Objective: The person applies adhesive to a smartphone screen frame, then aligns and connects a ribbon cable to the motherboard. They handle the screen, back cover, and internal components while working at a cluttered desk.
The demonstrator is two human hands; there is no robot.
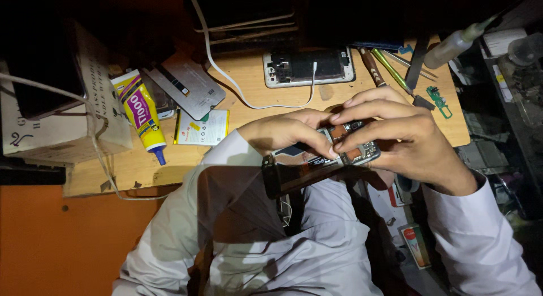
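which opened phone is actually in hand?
The opened phone gripped by both hands over the lap; the other, a white-framed phone, lies untouched on the wooden table.

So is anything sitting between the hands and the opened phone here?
Nothing visible does. Both the left hand and the right hand already grip the opened phone directly, fingertips on its exposed inner side, held above the wooden table.
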